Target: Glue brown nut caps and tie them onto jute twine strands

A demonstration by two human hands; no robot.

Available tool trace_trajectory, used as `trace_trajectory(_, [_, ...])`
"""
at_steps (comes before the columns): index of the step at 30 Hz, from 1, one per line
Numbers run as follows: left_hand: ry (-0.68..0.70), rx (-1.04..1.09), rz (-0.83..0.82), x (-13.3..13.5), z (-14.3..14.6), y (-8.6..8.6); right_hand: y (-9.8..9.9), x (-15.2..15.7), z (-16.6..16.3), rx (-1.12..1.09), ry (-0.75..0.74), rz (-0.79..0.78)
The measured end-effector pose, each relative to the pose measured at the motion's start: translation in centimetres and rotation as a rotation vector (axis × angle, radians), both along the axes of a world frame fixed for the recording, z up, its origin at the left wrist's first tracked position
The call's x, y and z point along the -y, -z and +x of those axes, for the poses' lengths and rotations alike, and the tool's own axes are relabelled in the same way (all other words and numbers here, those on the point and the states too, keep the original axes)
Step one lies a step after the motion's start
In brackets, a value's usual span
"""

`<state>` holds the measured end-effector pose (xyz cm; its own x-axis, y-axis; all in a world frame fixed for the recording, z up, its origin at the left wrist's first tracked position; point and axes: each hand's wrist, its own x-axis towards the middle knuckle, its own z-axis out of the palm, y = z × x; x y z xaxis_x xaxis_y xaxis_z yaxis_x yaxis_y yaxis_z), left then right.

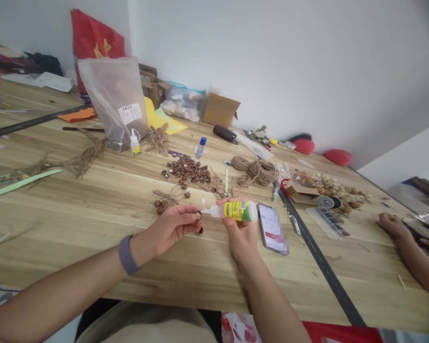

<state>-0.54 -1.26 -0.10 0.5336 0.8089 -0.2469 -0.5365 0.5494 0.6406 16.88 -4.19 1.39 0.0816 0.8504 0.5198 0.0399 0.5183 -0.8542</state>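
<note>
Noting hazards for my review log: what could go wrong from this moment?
1. The nozzle of the glue bottle sits right at the small brown piece pinched in the left hand, so glue could easily reach the fingertips.
2. The phone lies on the table close beside the right hand. A drip or stray squeeze might land on its screen.
3. The piece is tiny and held only at the fingertips, so it may slip.

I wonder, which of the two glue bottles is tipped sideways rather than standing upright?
The yellow-labelled bottle held in the right hand, nozzle towards the brown piece in the left hand; the other bottle stands upright beside the plastic bag.
</note>
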Motion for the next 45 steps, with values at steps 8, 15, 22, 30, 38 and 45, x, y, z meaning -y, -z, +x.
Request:
trace_trajectory(8, [-0.014, 0.055, 0.004, 0.02, 0.07, -0.45, 0.33, -0.07, 0.02, -0.019, -0.003, -0.003])
trace_trajectory(15, [-0.004, 0.039, 0.012, 0.24, -0.02, -0.6, 0.25, -0.06, -0.05, -0.02, 0.013, -0.007])
trace_trajectory(22, [-0.016, 0.039, 0.019, 0.14, -0.01, -0.4, 0.27, -0.11, -0.03, -0.028, 0.015, -0.003])
trace_trajectory(30, [0.001, 0.004, -0.005, 0.23, 0.0, -0.33, -0.33, 0.27, -0.47, -0.016, 0.0, -0.015])
trace_trajectory(38, [0.037, 0.006, 0.013, 0.0, 0.08, 0.02, -0.46, 0.26, -0.52, 0.013, -0.03, -0.008])
trace_trajectory(45, [0.012, 0.004, -0.015, 0.25, 0.05, -0.43, -0.34, 0.36, -0.37, 0.014, -0.02, -0.019])
